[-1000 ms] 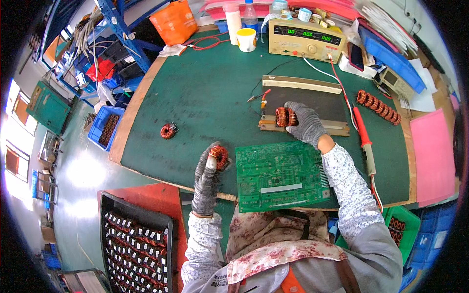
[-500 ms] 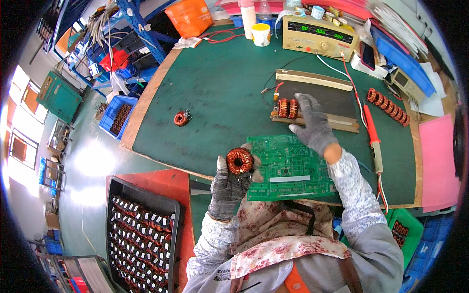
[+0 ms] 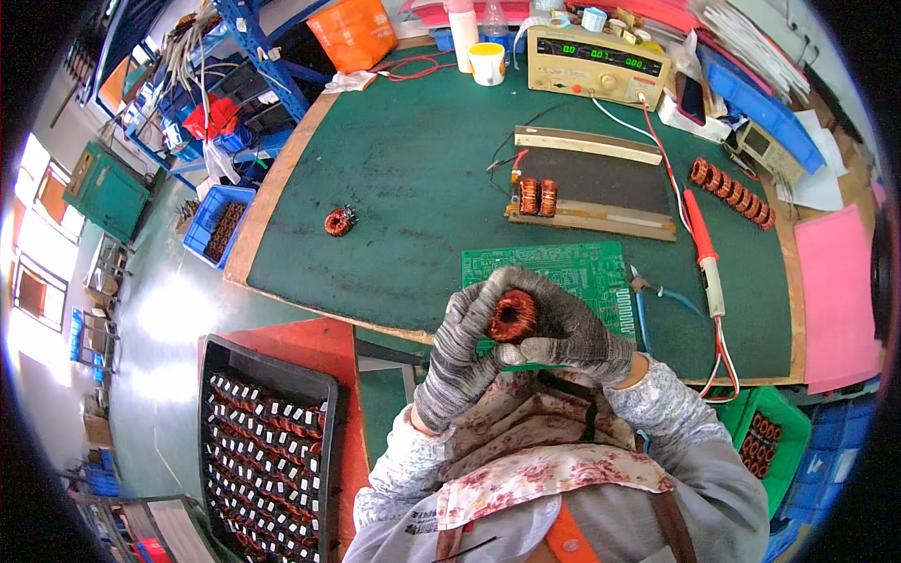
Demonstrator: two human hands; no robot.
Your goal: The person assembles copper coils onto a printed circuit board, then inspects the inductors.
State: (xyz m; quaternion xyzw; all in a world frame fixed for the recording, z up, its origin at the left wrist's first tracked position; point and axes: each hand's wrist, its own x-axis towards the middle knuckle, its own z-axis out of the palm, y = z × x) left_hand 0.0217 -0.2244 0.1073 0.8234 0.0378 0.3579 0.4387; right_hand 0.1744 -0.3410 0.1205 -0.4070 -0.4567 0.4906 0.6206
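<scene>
Between my two gloved hands, above the near edge of the bench, is a copper-wound toroidal coil [image 3: 513, 316]. My left hand [image 3: 462, 352] grips it from the left, and my right hand [image 3: 569, 324] closes round it from the right. Under the hands lies a green circuit board [image 3: 540, 255], partly covered by them. Beyond it, two coils [image 3: 538, 197] stand on the wooden rail of a test fixture [image 3: 601, 169]. Another coil [image 3: 339, 221] sits alone on the left part of the green mat.
Pliers with blue handles [image 3: 642, 300] and a red-and-white test probe [image 3: 701, 239] lie right of the board. A power supply [image 3: 598, 70] stands at the back, with a row of coils [image 3: 733, 193] at right. A black tray [image 3: 272, 352] of coils is at lower left.
My right hand has left the coils on the fixture and come to the coil in my left hand. Both hands now hold it, over the board.
</scene>
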